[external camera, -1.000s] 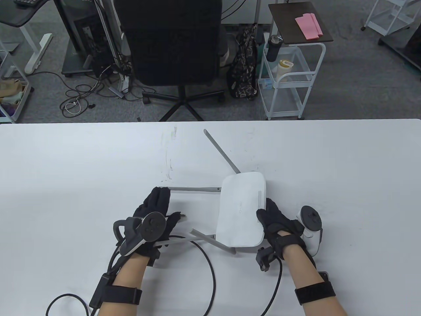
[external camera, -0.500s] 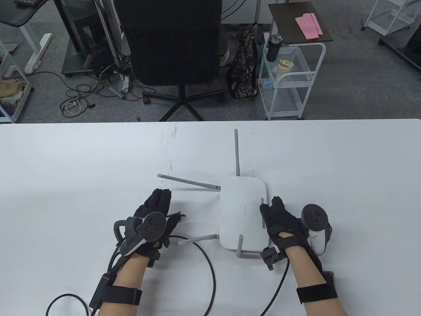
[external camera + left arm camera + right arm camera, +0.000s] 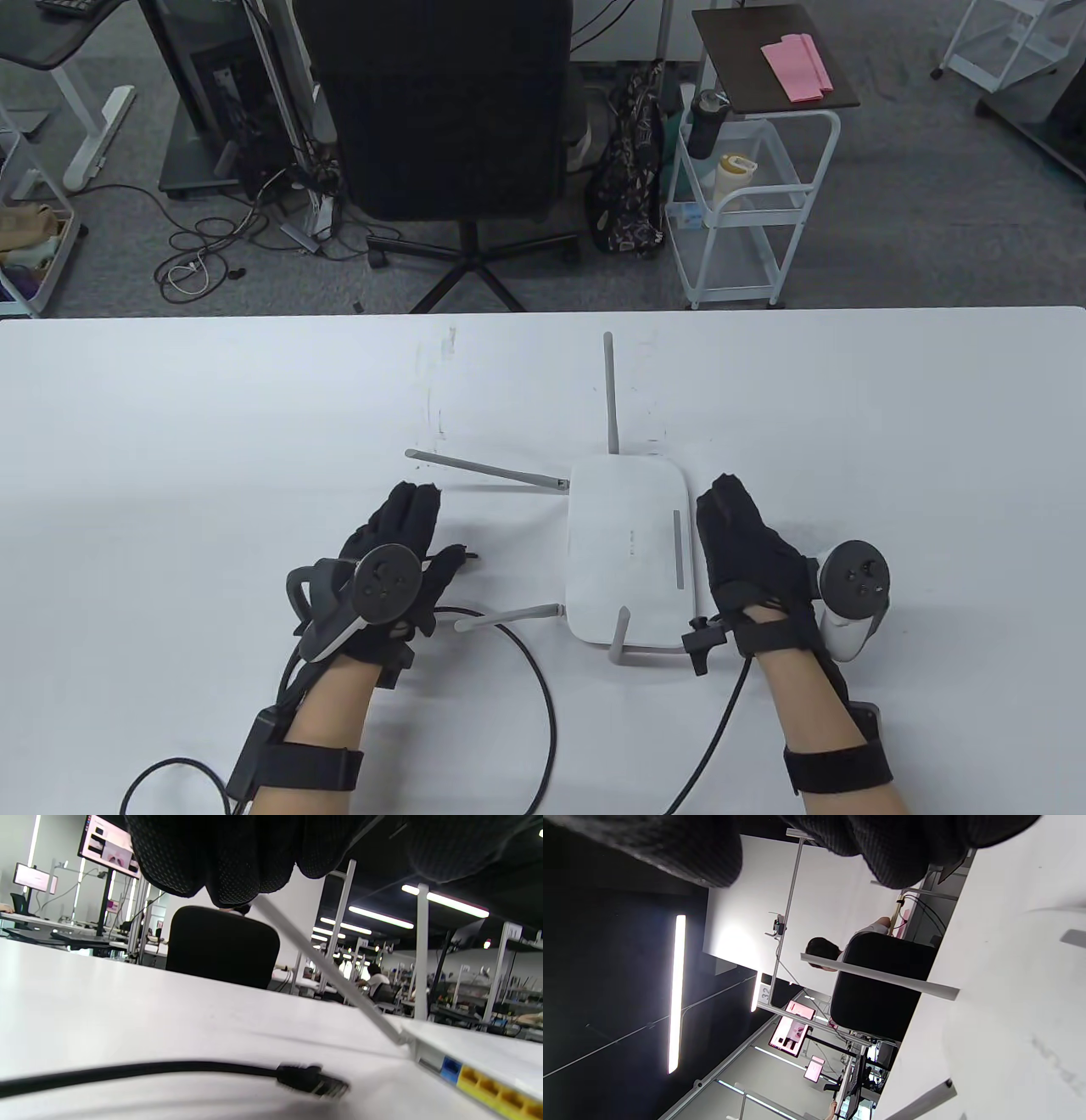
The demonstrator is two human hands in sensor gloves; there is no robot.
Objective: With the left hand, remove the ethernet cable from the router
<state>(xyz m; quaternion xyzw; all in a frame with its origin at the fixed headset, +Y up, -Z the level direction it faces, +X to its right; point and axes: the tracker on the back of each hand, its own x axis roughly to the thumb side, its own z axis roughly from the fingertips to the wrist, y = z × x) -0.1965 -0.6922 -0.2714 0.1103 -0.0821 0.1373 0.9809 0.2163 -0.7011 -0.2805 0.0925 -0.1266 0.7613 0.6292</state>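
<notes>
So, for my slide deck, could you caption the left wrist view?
Unplugged ethernet cable lying on the table beside the router, its yellow ports empty, left hand above.

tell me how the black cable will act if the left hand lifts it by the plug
Likely floppy: the cable lies in a loose loop on the table, so it should trail and sag. The plug looks small and rigid, probably light; it lies unplugged beside the router.

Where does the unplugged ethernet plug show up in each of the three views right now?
Table view: the ethernet plug lies on the table by the left hand, left of the router.
Left wrist view: ethernet plug at bottom centre, clear of the router's yellow ports.
Right wrist view: not in it.
Shared landmark: the black office chair.
</notes>
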